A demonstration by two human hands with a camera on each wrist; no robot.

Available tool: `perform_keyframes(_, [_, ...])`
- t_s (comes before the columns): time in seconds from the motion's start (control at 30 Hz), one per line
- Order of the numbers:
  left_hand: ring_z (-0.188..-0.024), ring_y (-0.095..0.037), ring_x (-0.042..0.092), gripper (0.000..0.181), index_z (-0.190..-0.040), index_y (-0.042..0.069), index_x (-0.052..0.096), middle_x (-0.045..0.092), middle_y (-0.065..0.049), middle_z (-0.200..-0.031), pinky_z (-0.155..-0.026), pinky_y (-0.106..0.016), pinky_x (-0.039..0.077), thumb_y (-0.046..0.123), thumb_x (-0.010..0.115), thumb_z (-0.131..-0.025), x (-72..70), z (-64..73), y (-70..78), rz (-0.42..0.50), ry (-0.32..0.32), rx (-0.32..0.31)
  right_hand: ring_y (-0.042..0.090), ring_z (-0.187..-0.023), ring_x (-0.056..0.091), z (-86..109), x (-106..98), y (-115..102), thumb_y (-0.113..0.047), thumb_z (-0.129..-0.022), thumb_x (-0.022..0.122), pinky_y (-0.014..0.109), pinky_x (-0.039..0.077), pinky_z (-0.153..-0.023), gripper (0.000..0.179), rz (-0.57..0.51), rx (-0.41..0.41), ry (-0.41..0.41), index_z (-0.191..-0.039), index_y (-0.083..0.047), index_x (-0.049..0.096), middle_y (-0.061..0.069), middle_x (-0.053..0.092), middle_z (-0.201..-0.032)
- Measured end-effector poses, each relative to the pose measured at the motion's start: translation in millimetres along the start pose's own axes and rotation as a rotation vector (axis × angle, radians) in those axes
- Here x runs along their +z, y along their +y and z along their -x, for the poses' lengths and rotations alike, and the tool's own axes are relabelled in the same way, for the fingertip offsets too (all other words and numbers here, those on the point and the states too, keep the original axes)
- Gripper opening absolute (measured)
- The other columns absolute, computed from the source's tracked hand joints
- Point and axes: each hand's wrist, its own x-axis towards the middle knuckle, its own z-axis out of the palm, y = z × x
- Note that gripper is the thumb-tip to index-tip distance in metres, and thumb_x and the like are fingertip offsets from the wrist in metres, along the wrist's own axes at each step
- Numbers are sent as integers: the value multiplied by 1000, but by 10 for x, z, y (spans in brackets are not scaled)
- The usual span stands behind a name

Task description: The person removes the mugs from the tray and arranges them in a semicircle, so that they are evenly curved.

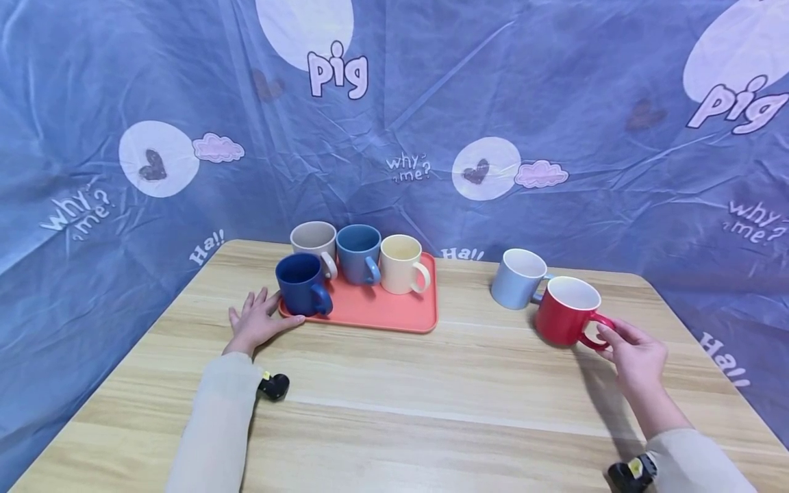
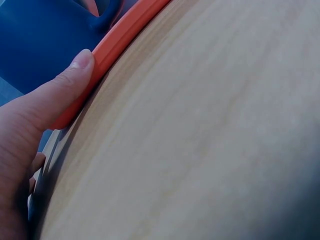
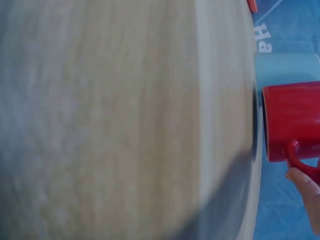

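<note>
With thumb and fingers my right hand grips the handle of a red mug, white inside and upright. The right wrist view shows the thumb at the red mug's handle. Just behind it stands a light blue mug, partly covered by the red one. My left hand lies with fingers spread at the left front corner of a coral tray, its thumb on the tray's rim. Beside that thumb sits a dark blue mug on the tray.
A grey mug, a medium blue mug and a cream mug stand along the back of the tray. Behind the wooden table hangs a blue printed cloth.
</note>
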Motion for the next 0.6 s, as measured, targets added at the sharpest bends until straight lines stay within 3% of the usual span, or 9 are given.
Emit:
perform_keyframes(0.47, [-124, -43, -2, 93, -136, 16, 28, 13, -26, -138, -85, -62, -14, 66, 57, -64, 9, -3, -1, 3, 7, 6, 7, -60, 61, -58, 32, 46, -10, -66, 75, 25, 47, -47, 24, -31, 36, 17, -90, -9, 70, -2, 64, -69])
perform_keyframes(0.6, [-124, -43, -2, 93, -137, 15, 28, 12, -26, -138, -85, -63, -14, 65, 57, -64, -5, 3, 1, 3, 3, 6, 5, -59, 60, 65, 151, -126, -10, -66, 74, 22, 47, -48, 17, -19, 60, 28, -83, -13, 72, -5, 64, -66])
